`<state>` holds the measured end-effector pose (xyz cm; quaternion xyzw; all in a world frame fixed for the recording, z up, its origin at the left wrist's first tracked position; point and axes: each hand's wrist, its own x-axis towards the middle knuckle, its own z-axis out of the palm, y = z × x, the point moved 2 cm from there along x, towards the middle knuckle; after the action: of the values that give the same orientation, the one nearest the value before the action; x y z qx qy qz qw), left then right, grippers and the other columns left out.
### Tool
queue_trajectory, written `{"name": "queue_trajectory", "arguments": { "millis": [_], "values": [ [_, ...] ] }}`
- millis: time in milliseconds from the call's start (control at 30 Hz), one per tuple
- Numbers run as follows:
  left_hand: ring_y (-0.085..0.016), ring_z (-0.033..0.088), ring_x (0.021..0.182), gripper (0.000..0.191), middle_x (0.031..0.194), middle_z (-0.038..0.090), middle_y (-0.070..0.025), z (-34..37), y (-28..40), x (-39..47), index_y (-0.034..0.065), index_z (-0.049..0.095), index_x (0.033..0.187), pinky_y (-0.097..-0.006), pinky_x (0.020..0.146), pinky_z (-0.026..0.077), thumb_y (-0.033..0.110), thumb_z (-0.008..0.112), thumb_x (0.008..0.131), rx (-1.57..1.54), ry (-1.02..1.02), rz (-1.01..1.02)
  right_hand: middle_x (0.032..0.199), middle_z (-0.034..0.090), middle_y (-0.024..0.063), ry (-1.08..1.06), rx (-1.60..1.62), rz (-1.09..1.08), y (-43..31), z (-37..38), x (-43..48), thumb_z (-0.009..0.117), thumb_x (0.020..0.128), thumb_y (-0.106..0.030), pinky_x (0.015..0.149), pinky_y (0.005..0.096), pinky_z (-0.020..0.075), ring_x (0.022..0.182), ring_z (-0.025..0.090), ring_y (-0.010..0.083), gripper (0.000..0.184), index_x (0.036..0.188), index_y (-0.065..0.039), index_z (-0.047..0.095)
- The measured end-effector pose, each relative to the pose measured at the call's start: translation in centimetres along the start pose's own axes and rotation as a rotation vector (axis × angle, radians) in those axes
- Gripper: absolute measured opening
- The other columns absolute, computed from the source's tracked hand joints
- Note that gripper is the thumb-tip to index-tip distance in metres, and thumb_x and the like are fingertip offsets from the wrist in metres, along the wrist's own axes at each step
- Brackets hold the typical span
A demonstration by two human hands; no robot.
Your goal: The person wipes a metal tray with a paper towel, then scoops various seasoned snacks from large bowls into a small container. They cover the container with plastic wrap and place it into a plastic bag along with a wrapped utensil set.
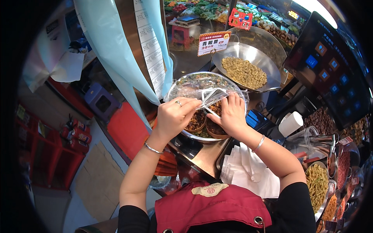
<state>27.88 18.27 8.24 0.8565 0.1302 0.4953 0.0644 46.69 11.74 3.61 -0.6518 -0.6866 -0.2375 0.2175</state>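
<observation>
A large round metal tray holds chopped green food and small brown bowls of dark red, chili-like food. Clear plastic film lies crumpled across its far side. My left hand, with a ring and a bracelet, pinches the film's near edge between thumb and fingertips. Flat over the tray's right side rests my right hand, thumb spread, fingertips touching the film. Between the hands a white looped strip shows at the film; I cannot tell what it belongs to.
Behind the tray stands a wide metal pan of yellowish-green chopped food with a price sign. Blue plastic sheeting hangs at left. A touchscreen, a paper cup and white paper sheets are at right. A red stool stands left.
</observation>
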Motion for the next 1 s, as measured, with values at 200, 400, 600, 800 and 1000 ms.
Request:
{"name": "queue_trajectory", "arguments": {
  "millis": [200,400,600,800,1000],
  "values": [
    [-0.022,0.066,0.076,0.02,0.084,0.069,-0.0067,0.2,0.0,0.1,0.0077,0.069,0.092,-0.0309,0.063,0.053,0.001,0.068,0.073,-0.007,0.013,-0.016,0.099,0.048,0.0173,-0.087,0.033,0.063,-0.5,-0.7,0.9,0.071,0.072,-0.044,0.075,0.0415,0.0406,0.095,0.047,0.0328,0.053,0.094,0.001,0.054],
    [-0.023,0.066,0.073,0.019,0.081,0.068,-0.0085,-0.1,-0.2,0.3,0.0057,0.069,0.091,-0.0308,0.063,0.052,-0.001,0.067,0.073,-0.05,0.089,-0.11,0.084,0.051,0.0113,-0.029,0.007,0.046,-0.8,-1.2,1.6,0.072,0.071,-0.043,0.061,0.0366,0.0496,0.082,0.055,0.0263,0.048,0.088,-0.001,0.056],
    [-0.022,0.067,0.074,0.018,0.081,0.069,-0.0091,-0.4,0.1,0.0,0.0032,0.069,0.089,-0.0295,0.066,0.052,-0.005,0.067,0.074,-0.039,0.081,-0.084,0.082,0.051,0.0083,0.084,-0.023,-0.064,-0.6,-0.4,1.7,0.072,0.072,-0.041,0.055,0.0325,0.0497,0.079,0.056,0.0233,0.041,0.081,-0.004,0.055],
    [-0.023,0.068,0.078,0.016,0.084,0.07,-0.0097,-0.3,0.7,-0.7,0.0022,0.068,0.087,-0.0306,0.07,0.054,-0.005,0.068,0.072,-0.058,0.027,-0.09,0.082,0.051,0.0074,0.065,-0.033,-0.105,-0.8,0.1,2.0,0.073,0.071,-0.037,0.058,0.0322,0.0498,0.079,0.055,0.0228,0.038,0.079,-0.005,0.055],
    [-0.024,0.067,0.079,0.016,0.089,0.069,-0.0105,-0.4,0.8,-0.8,0.0027,0.069,0.086,-0.0312,0.069,0.053,-0.003,0.07,0.071,-0.044,0.074,-0.067,0.087,0.05,0.0098,-0.075,0.231,-0.203,0.2,-2.5,0.7,0.068,0.074,-0.02,0.061,0.0322,0.049,0.088,0.053,0.0253,0.023,0.085,-0.004,0.055]
  ]
}}
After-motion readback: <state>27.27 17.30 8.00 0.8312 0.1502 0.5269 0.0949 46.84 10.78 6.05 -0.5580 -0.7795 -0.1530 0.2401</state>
